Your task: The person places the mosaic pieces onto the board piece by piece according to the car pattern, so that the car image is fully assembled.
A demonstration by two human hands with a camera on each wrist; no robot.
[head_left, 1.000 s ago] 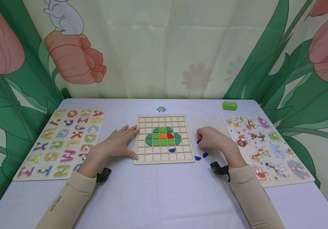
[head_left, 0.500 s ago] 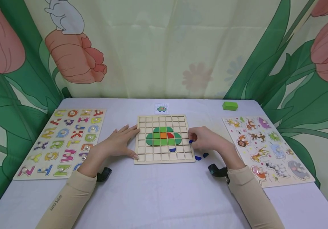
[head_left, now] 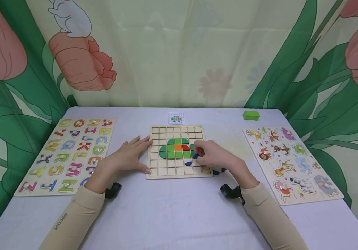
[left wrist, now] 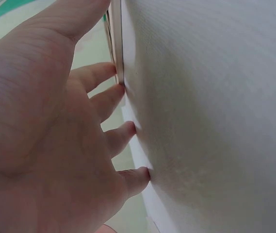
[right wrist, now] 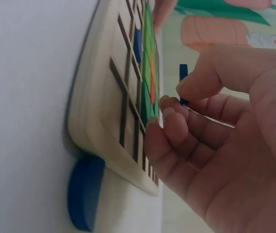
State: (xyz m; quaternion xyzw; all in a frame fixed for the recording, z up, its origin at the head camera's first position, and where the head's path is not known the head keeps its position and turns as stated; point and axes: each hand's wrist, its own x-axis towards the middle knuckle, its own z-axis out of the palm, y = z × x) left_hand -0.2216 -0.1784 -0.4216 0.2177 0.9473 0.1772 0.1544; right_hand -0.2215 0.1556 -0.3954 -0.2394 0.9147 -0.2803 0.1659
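Since a second earlier, the right hand [head_left: 211, 157] had travelled from the table at the board's 3 o'clock side onto the grid board [head_left: 179, 133], pinching a small blue piece [right wrist: 183, 77] between thumb and fingers just above the cells beside the green shape [head_left: 170, 151]. Another blue piece [head_left: 187, 163] lay at the shape's 5 o'clock. At 9 o'clock, the left hand [head_left: 131, 156] lay spread flat against the board's edge, unmoved.

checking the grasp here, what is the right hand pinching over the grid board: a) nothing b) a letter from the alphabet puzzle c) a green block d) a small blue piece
d: the right hand pinches a small blue piece between thumb and fingers, just above the grid board.
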